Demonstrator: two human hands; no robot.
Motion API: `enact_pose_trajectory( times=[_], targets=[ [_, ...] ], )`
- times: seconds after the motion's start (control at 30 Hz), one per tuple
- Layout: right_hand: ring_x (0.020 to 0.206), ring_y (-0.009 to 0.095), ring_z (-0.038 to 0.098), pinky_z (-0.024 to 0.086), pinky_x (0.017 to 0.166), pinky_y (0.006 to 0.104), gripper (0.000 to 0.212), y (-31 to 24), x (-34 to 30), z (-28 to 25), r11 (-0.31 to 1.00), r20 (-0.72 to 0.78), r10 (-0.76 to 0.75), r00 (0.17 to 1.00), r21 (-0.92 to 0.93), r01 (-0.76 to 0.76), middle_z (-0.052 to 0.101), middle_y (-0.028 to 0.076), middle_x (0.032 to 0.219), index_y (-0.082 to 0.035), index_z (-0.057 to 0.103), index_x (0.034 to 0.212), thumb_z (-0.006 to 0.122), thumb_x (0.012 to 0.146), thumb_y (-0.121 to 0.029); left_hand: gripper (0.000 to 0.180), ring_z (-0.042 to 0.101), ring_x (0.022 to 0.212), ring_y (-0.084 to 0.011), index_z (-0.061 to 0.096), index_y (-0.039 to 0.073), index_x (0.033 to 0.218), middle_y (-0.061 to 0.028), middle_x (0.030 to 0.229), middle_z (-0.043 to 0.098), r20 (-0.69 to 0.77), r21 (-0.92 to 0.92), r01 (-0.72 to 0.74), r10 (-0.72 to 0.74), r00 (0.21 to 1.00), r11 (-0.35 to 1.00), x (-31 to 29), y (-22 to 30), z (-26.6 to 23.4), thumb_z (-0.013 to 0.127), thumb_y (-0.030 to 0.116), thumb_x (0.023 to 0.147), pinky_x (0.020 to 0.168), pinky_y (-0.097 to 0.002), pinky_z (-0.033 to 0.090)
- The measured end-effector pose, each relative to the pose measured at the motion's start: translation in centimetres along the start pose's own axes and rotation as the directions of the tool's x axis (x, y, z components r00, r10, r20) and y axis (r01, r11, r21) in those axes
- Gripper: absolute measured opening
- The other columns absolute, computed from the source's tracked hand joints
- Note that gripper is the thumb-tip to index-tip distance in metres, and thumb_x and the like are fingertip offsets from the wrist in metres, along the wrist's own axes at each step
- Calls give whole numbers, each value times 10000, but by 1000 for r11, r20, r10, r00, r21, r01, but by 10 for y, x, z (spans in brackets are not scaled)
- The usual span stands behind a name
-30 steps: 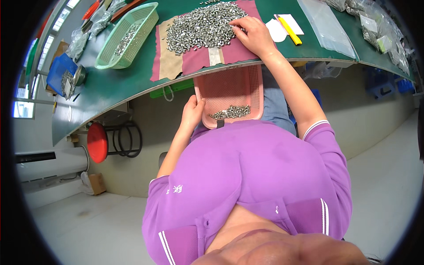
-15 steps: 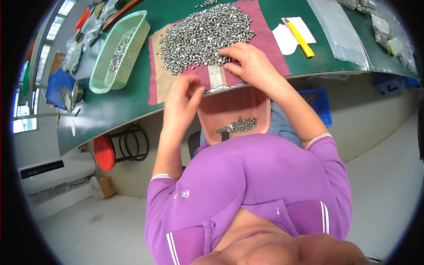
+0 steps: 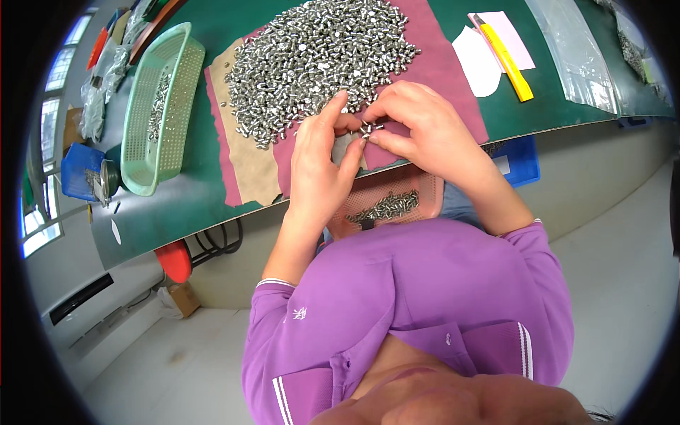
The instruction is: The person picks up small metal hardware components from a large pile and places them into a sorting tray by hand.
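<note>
A broad pile of small shiny metal parts point(image 3: 319, 64), short and peg-like, lies on a dark pink cloth point(image 3: 453, 99). At the near edge of the pile my two hands meet. My right hand point(image 3: 421, 131) pinches a few small metal parts point(image 3: 367, 129) between thumb and fingertips. From the other side, my left hand point(image 3: 319, 152) closes its thumb and fingers on the same parts, its index finger raised. Below the table edge, a pink basket point(image 3: 433, 195) rests on my lap with metal parts point(image 3: 389, 207) inside, partly hidden by my hands and shirt.
A pale green basket point(image 3: 142, 173) with some metal parts stands at the left. Beyond it are a blue bin point(image 3: 74, 170) and plastic bags. A yellow utility knife point(image 3: 510, 64) lies on white paper at the right, near clear plastic sheeting point(image 3: 574, 57). A red stool point(image 3: 173, 261) stands below.
My hands, apart before, have come together over the near edge of the cloth. My left hand moved right, and my right hand drew back from the pile with small metal parts.
</note>
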State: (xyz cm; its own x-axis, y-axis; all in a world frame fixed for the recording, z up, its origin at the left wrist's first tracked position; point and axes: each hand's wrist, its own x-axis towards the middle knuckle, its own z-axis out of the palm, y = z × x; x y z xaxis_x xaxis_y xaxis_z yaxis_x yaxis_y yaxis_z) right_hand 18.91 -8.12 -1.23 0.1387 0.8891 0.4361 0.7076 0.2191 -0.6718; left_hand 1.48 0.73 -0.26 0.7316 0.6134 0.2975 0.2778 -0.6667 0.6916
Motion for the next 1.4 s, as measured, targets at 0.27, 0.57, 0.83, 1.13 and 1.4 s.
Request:
enact_pose_trajectory(
  times=[0.27, 0.57, 0.83, 1.13, 1.4],
  targets=[
    [890, 268, 583, 494, 777, 393, 169, -6, -2, -5, 998, 18, 40, 999, 46, -41, 561, 62, 938, -96, 668, 932, 718, 770, -111, 715, 586, 877, -203, 498, 36, 1394, -36, 929, 656, -38, -8, -17, 17, 999, 1000, -2, -1, 1, 745, -56, 730, 803, -330, 483],
    [935, 303, 570, 486, 810, 414, 152, -6, -3, -7, 996, 34, 63, 997, 55, -65, 542, 88, 963, -56, 616, 885, 700, 773, -117, 701, 559, 833, -211, 529, 42, 1368, -38, 920, 662, -3, 58, -38, 38, 999, 998, -3, -1, -1, 760, -45, 712, 799, -345, 456],
    [950, 307, 573, 485, 827, 420, 151, -8, -4, -6, 996, 26, 67, 997, 57, -68, 552, 93, 981, -53, 621, 889, 697, 779, -122, 716, 571, 864, -202, 509, 33, 1384, -33, 930, 667, 4, 56, -42, 42, 999, 998, -4, -1, -2, 755, -45, 716, 816, -346, 450],
    [901, 271, 567, 478, 795, 398, 144, -7, -3, -1, 1000, 41, -7, 999, 0, 7, 542, 73, 952, -65, 625, 851, 707, 768, -149, 735, 571, 866, -202, 490, 36, 1402, -31, 915, 661, -5, 41, -46, 46, 999, 998, -5, -1, -2, 741, -57, 718, 816, -340, 460],
    [898, 262, 565, 477, 797, 398, 150, -10, -4, 2, 999, -23, 36, 999, 1, -36, 542, 64, 949, -60, 617, 832, 711, 755, -149, 734, 584, 897, -191, 468, 22, 1419, -38, 916, 655, 22, -119, 43, -41, 999, 992, -14, -4, -4, 700, -97, 732, 811, -332, 484]
  ],
)
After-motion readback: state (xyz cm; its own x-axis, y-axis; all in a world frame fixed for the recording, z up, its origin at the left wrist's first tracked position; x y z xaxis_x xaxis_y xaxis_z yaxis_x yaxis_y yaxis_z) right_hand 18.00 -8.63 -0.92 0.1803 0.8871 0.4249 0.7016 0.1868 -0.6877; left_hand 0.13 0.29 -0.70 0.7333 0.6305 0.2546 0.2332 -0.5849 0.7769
